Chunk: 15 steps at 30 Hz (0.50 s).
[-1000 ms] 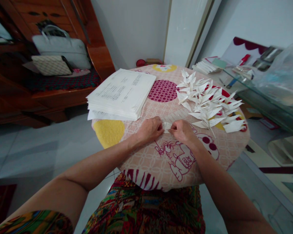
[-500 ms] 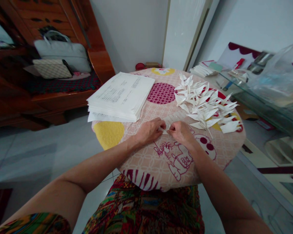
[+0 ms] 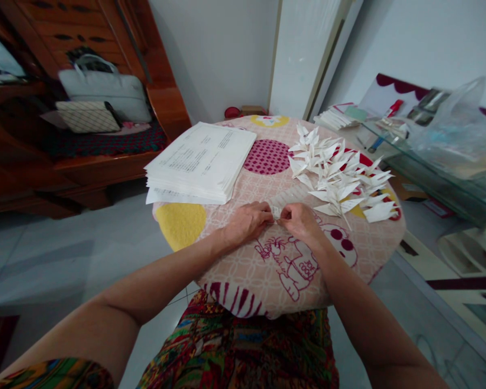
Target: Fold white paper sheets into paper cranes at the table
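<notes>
My left hand (image 3: 248,222) and my right hand (image 3: 301,221) meet over a round table covered with a pink patterned cloth (image 3: 243,270). Both pinch a small folded piece of white paper (image 3: 276,211) between their fingertips, and the paper rests low on the cloth. Most of the piece is hidden by my fingers. Just beyond my right hand lies a heap of several folded white paper cranes (image 3: 340,173). A thick stack of printed white sheets (image 3: 200,160) sits at the far left of the table.
A dark wooden bench (image 3: 93,162) with a grey bag (image 3: 105,89) and a checked bag (image 3: 87,115) stands to the left. A glass-topped table (image 3: 441,162) with clutter and a plastic bag is close on the right. Grey floor tiles lie to the left.
My two hands have drawn closer together on the small paper, so less of it shows between them. The view has shifted slightly.
</notes>
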Each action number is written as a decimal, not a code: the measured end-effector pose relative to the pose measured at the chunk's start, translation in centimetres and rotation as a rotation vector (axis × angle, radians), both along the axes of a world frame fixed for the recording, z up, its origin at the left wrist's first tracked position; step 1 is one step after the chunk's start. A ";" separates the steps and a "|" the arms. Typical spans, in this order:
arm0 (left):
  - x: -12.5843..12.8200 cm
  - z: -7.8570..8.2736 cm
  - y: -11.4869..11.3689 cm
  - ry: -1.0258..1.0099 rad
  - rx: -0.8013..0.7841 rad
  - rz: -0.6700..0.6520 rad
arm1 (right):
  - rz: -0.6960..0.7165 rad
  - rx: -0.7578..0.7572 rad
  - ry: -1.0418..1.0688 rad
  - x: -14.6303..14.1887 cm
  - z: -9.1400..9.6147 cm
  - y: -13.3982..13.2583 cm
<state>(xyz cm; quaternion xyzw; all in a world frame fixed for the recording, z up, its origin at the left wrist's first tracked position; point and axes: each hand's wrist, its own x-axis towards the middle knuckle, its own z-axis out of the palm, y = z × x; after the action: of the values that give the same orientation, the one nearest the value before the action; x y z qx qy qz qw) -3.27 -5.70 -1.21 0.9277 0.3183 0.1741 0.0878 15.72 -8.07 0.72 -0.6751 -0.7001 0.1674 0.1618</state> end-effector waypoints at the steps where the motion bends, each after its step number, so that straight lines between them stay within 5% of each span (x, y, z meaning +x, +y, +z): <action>1: 0.0 0.0 0.0 -0.001 -0.006 0.001 | -0.001 0.003 0.000 0.1 -0.1 0.0; 15: 0.0 0.4 0.1 -0.080 -0.115 0.008 | -0.026 0.079 0.171 0.6 0.3 -0.2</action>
<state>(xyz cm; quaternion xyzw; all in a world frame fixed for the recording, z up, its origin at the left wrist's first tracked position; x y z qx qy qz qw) -3.25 -5.56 -0.78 0.9121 0.3278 0.1929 0.1527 16.32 -8.25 1.07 -0.6604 -0.6809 0.1945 0.2496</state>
